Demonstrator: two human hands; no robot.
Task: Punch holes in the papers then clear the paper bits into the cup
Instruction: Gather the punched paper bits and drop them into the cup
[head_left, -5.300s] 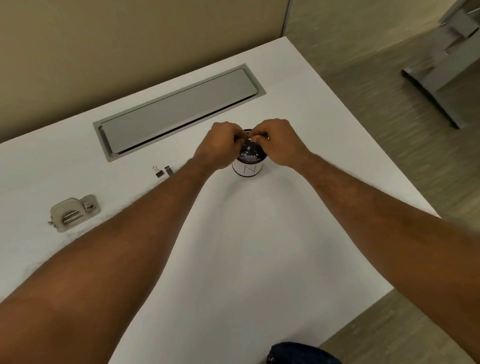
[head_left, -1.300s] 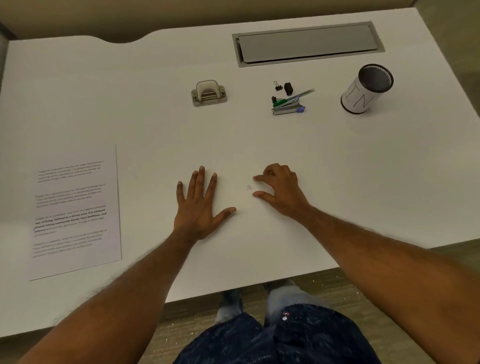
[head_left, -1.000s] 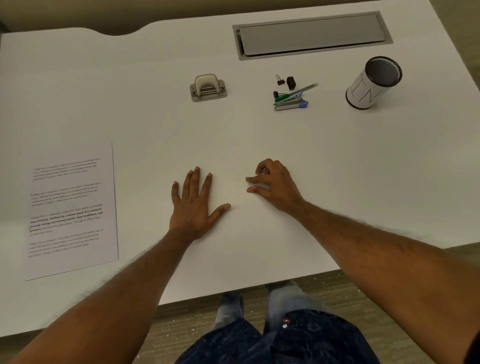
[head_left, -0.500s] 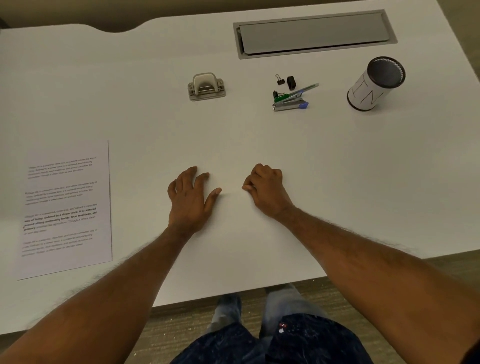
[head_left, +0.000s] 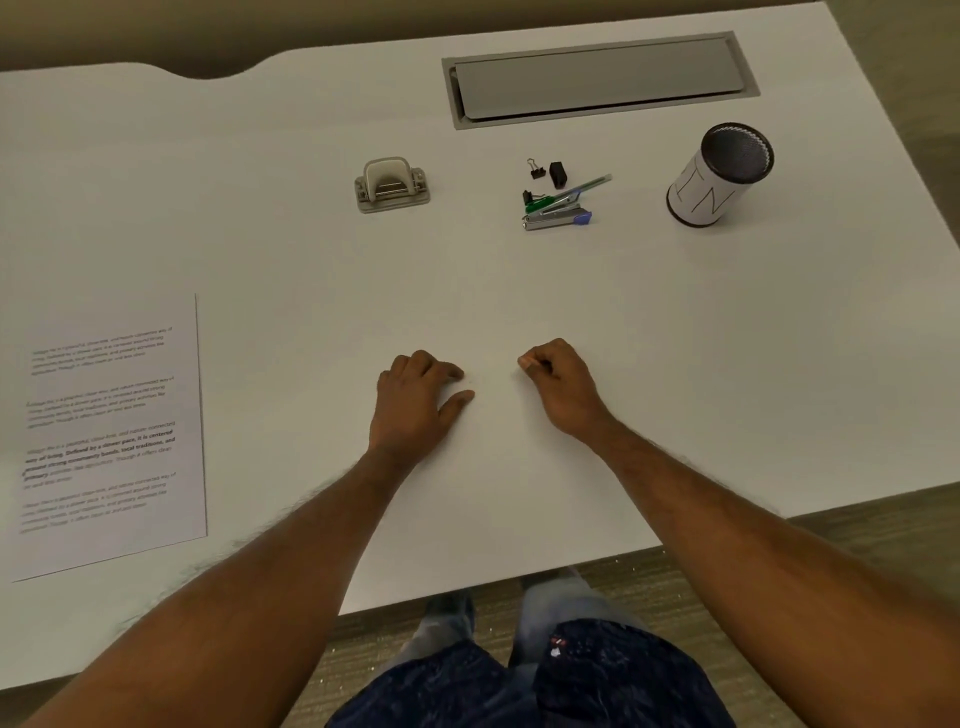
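Note:
My right hand (head_left: 561, 387) rests on the white desk (head_left: 675, 389) near its front edge. Its fingertips are pinched shut where a tiny paper bit lay; the bit itself is hidden in the fingers. My left hand (head_left: 415, 405) lies beside it, a hand's width to the left, with its fingers curled, its thumb apart and nothing in it. The cup (head_left: 719, 174), a black mesh cylinder wrapped in white paper, stands at the far right. The grey hole punch (head_left: 392, 185) sits at the far middle. A printed sheet of paper (head_left: 109, 431) lies flat at the left.
A stapler with a green pen on it (head_left: 558, 208) and two black binder clips (head_left: 548, 171) lie between the punch and the cup. A grey cable hatch (head_left: 597, 78) is set into the desk at the back. The desk's front edge runs just below my wrists.
My right hand slid over the paper bit and closed its fingers on that spot. My left hand went from flat with spread fingers to curled. Five seconds ago both hands were at the cup.

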